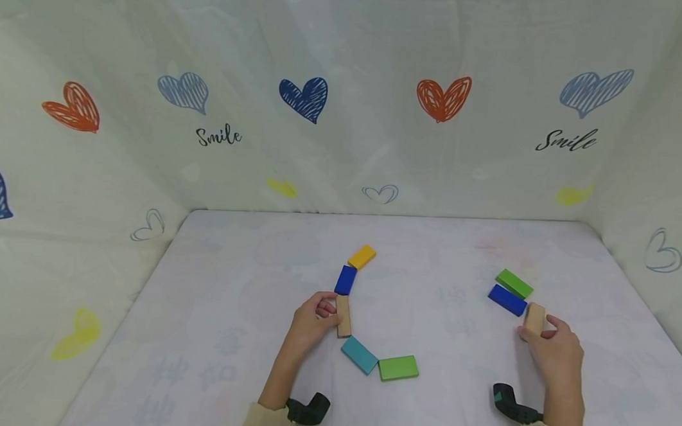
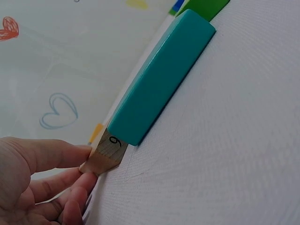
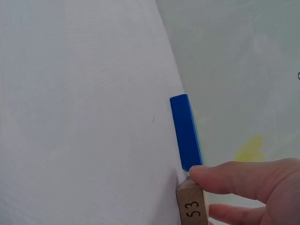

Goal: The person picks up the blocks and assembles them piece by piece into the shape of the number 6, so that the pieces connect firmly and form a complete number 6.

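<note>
My left hand (image 1: 311,321) pinches a plain wooden block (image 1: 343,316) by its side as it lies on the table. One end of that block meets a blue block (image 1: 346,280), the other a teal block (image 1: 359,355); a number shows on its end (image 2: 112,143) in the left wrist view. Beyond the blue one lies a yellow block (image 1: 362,257), and a light green block (image 1: 399,368) adjoins the teal. Over on the right, my right hand (image 1: 556,353) grips a second wooden block (image 1: 535,318), marked 53, close to another blue block (image 1: 507,299).
A green block (image 1: 514,283) lies behind the right-hand blue one. White cloth covers the table (image 1: 257,266), with a heart-printed curtain (image 1: 344,149) rising along its back and sides. A black wrist camera (image 1: 309,409) sits on the left wrist, another (image 1: 513,404) on the right.
</note>
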Tool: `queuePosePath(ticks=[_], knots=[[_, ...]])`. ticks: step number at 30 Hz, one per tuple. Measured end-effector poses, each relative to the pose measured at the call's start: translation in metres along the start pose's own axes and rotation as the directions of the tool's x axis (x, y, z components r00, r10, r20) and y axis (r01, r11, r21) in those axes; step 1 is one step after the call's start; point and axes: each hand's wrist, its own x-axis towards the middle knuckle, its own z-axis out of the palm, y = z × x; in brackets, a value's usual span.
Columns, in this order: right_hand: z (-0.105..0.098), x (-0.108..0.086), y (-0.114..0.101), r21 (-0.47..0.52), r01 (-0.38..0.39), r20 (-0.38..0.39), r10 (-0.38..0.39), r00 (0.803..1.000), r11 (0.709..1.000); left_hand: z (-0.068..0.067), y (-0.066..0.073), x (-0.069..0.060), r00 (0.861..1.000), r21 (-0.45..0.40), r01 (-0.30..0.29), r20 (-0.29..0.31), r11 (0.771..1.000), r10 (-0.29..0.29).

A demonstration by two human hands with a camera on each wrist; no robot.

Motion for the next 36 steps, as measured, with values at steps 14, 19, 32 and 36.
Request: queuePosePath(ticks=[14, 19, 32, 36], knots=[[-0.004, -0.006, -0.003, 0.006, -0.031, 0.002, 0.031, 1.000, 1.000, -0.001, 0.000, 0.000, 1.000, -0.010, -0.010, 0.007, 1.000, 0.010], [-0.003, -0.005, -0.005, 0.032, -0.032, -0.041, 0.033, 0.999, 0.999, -0.001, -0.001, 0.000, 1.000, -0.009, -0.003, 0.005, 1.000, 0.003], [0.007, -0.007, -0.016, 0.031, 0.192, -0.054, -0.190, 0.980, 0.981, -0.001, 0.001, -0.001, 1.000, -0.014, 0.004, -0.003, 1.000, -0.004], [0.013, -0.010, -0.021, 0.012, 0.295, -0.009, -0.295, 0.955, 0.955, 0.000, 0.001, -0.001, 1.000, -0.020, 0.010, 0.002, 1.000, -0.010]])
